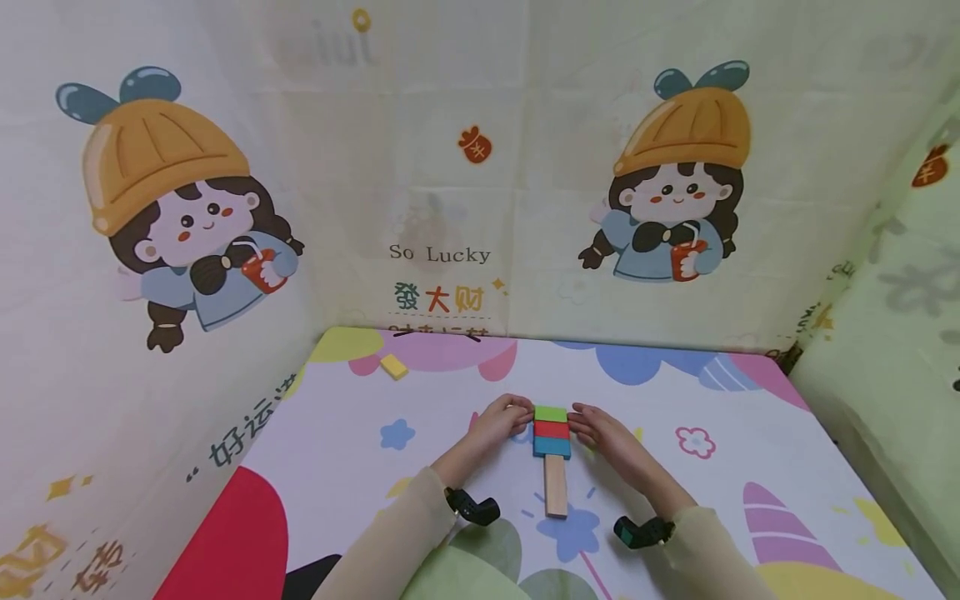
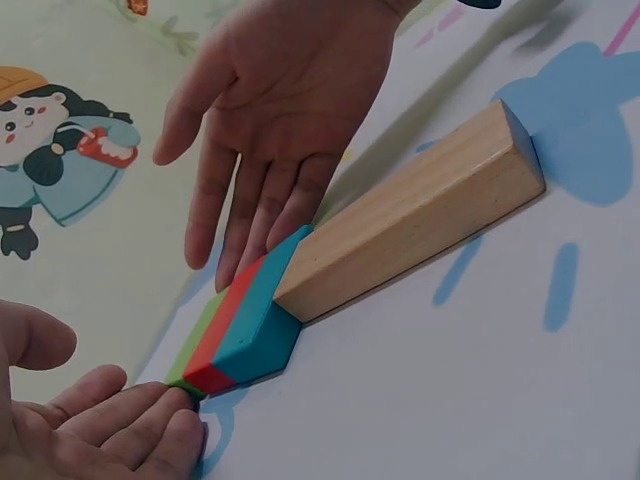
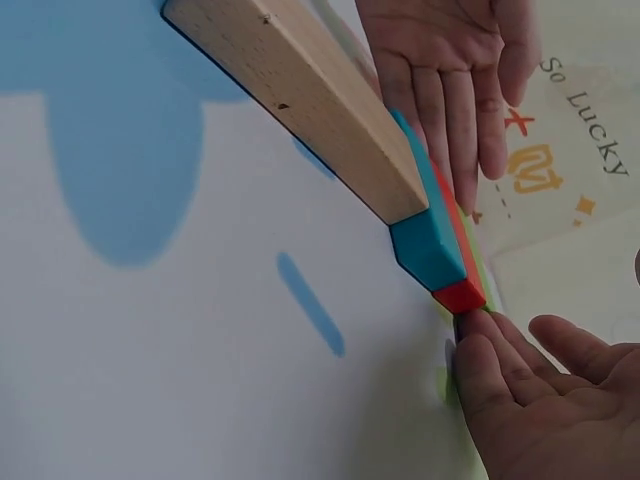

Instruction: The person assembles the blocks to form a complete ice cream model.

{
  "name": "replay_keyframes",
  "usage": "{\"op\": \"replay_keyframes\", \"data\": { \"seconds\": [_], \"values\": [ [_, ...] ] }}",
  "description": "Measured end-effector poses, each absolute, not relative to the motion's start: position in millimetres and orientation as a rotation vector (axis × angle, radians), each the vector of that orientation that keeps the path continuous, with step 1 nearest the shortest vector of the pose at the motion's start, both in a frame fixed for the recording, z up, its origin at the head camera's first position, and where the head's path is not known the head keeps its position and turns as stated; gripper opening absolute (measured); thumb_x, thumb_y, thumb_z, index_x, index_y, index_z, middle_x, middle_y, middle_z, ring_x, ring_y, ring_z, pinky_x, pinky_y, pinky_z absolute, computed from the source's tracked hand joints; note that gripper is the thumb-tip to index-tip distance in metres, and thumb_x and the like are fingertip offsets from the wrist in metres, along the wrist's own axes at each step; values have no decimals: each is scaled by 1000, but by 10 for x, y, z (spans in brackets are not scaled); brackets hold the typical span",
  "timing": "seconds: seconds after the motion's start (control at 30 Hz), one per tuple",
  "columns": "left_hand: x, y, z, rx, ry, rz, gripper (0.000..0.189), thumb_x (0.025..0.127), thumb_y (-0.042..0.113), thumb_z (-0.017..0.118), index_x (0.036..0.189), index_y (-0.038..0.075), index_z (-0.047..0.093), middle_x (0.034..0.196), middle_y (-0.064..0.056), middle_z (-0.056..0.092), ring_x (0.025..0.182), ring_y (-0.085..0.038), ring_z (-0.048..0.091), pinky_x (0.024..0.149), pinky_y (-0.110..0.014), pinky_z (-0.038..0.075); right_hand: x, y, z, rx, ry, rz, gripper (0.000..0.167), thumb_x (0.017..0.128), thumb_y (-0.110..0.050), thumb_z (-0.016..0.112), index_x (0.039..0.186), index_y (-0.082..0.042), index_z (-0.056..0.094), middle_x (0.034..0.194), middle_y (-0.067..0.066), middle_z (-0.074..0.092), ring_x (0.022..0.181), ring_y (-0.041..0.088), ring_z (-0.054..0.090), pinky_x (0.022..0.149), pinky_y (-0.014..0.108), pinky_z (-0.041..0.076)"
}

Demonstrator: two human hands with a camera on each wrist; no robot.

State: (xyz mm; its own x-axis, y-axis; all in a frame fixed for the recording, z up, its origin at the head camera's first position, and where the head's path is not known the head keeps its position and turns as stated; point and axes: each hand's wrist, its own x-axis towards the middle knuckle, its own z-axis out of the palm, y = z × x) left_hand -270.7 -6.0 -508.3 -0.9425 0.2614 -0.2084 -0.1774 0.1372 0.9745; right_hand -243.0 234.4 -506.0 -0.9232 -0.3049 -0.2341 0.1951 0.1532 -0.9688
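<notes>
Three coloured blocks lie in a row against each other on the table: a green block (image 1: 551, 412) farthest away, then a red block (image 1: 551, 429), then a blue block (image 1: 552, 447). A long plain wooden block (image 1: 556, 486) extends from the blue one toward the person. My left hand (image 1: 501, 421) is on the left of the row, its fingertips at the green and red blocks' ends. Opposite it, my right hand (image 1: 611, 437) has extended fingers against the right ends. Both wrist views show the palms facing inward, with neither hand gripping a block.
Farther back on the left lies a yellow block (image 1: 393, 367). A printed cloth covers the table (image 1: 645, 408), and patterned sheets (image 1: 540, 167) rise behind it and along both sides. Each wrist wears a black strap with a small device (image 1: 472, 507).
</notes>
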Motion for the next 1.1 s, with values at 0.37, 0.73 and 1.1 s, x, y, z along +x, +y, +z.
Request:
{"op": "replay_keyframes", "data": {
  "seconds": [0.37,0.73,1.1],
  "values": [
    [-2651,-118,-5056,93,2086,1870,32,107,22,53,131,2,59,132,-14,64,127,-27,64,105,-37,54,-2395,2256,-5092,-59,2291,-1688,54,111,-35,44,153,0,46,155,21,50,146,37,46,120,51,36],
    [-2805,-342,-5041,133,2352,1690,28,106,22,52,124,5,65,119,-11,70,106,-22,65,97,-36,56,-2362,2226,-5003,-775,2798,-841,73,86,-49,81,147,-18,55,158,5,45,143,35,47,111,57,46],
    [-3064,-838,-4927,83,2645,1425,29,105,24,49,122,9,67,130,-12,65,120,-29,58,108,-51,48,-2413,2288,-5018,-1071,2744,-616,59,82,-54,83,128,-22,66,150,4,53,142,36,47,111,55,46]
  ]
}}
